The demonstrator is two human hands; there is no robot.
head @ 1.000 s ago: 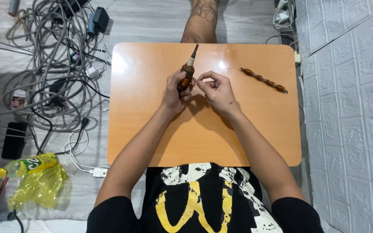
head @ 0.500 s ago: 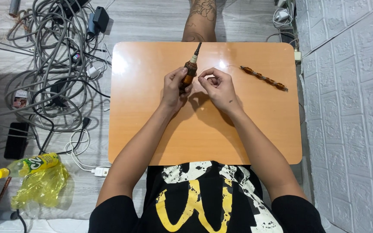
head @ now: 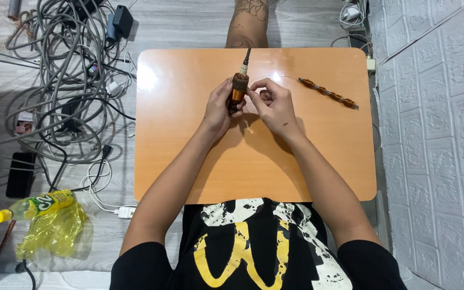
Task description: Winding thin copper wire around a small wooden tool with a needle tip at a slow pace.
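Over the far middle of the orange bench (head: 189,161), the left hand (head: 218,107) wraps its grip around a small motor armature (head: 237,91), a copper-wound rotor with a dark core and a thin shaft pointing away from the person toward the bench's far edge. The armature is held upright-tilted just above the bench top, not resting on it. The right hand (head: 272,104) meets it from the other side, its thumb and forefinger pressed together in a pinch at the rotor's upper winding; whether something fine lies between those fingertips is too small to tell. To the right of the armature, well apart from both hands, a long brown spiral shaft (head: 328,93) lies slantwise on the bench. Beyond the bench's far edge a tattooed leg (head: 248,24) shows on the floor. Left of the bench, a tangle of grey cables (head: 60,80) spreads over the floor, and nearer the person a green plastic bottle (head: 36,205) lies beside a crumpled yellow bag (head: 52,233).
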